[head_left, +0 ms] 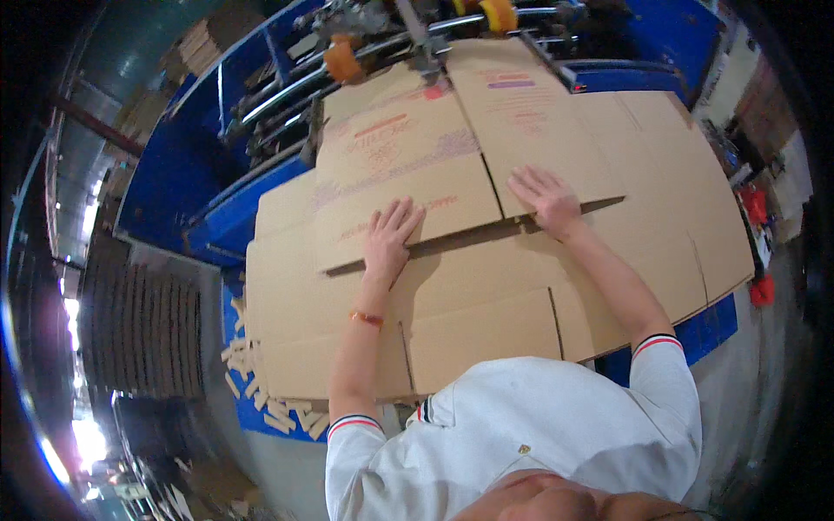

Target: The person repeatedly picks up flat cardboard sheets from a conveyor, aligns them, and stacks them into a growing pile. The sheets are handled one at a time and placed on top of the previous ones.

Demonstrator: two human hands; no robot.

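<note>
A large brown cardboard sheet (313, 339) with cut slots lies flat in front of me. Two printed cardboard panels (373, 187) rest over it, split by a narrow dark slit, and their far ends reach under the machine. Whether the panels belong to the same sheet I cannot tell. My left hand (393, 239) lies on the near edge of the left panel, fingers stretched forward. On the right panel, beside the slit, my right hand (547, 201) presses flat with its fingers extended. A dark gap shows under the panels' near edge. Neither hand grips anything.
A blue machine (174, 182) with metal rods and orange rollers (343, 61) stands at the far side. Small cardboard offcuts (269, 404) litter the blue surface at the near left. Stacked dark sheets (143, 326) stand farther left. Red items (754, 208) hang at the right.
</note>
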